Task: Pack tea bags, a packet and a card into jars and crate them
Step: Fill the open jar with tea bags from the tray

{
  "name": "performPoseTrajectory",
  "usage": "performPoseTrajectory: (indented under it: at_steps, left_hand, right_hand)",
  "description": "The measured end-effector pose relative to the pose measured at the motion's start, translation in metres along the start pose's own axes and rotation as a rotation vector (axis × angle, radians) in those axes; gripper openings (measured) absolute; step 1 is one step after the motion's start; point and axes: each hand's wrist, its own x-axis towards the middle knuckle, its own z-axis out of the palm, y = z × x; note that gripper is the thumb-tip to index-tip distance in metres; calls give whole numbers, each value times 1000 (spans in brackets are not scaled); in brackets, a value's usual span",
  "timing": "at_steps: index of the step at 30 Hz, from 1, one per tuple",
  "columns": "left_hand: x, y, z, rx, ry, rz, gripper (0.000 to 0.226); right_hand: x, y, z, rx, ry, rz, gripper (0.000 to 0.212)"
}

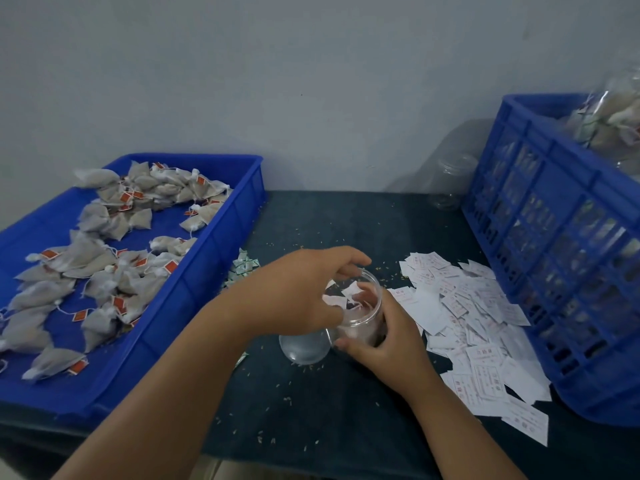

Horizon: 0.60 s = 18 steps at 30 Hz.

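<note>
Right hand [384, 344] is gripping the tilted jar [362, 322]; left hand [301, 292] is hovering at its mouth, fingers curled, grasp unclear.

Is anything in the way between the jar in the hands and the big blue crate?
Only the loose white cards, lying flat on the table between the jar and the crate. Nothing tall stands there.

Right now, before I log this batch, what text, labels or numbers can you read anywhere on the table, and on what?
White cards: red print, too blurred to read.
Tea bag tags: red, too small to read.
Small packets: green print, too small to read.
Nothing legible anywhere.
</note>
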Motion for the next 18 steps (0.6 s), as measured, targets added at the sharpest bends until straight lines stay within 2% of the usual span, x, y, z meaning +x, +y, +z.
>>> performPoseTrajectory:
  at_steps: [3,5,8,10,12,14,16,18]
  left_hand:
    - [-10,-8,-10,-60,188,22,37]
    - [-20,-26,-31,-126,359,-41,21]
    - [-27,-82,-71,-5,547,-241,18]
    - [-27,-131,-90,186,456,-500,24]
    - [-30,-178,-86,348,182,-716,39]
    - [-35,-208,-69,323,-53,-775,48]
    - [-37,-222,-58,276,-71,-761,43]
    - [-34,-224,-60,285,58,-767,30]
  right_hand:
    - [-1,-1,0,-5,-4,6,84]
    - [-2,-4,-1,6,-9,11,87]
    - [-2,-2,0,4,-37,16,92]
    - [-2,3,0,1,-59,16,96]
    - [-2,5,1,-12,-66,29,95]
    - [-1,7,1,-17,-66,32,89]
    - [-1,7,1,-20,-59,31,84]
    - [-2,7,1,-15,-55,36,82]
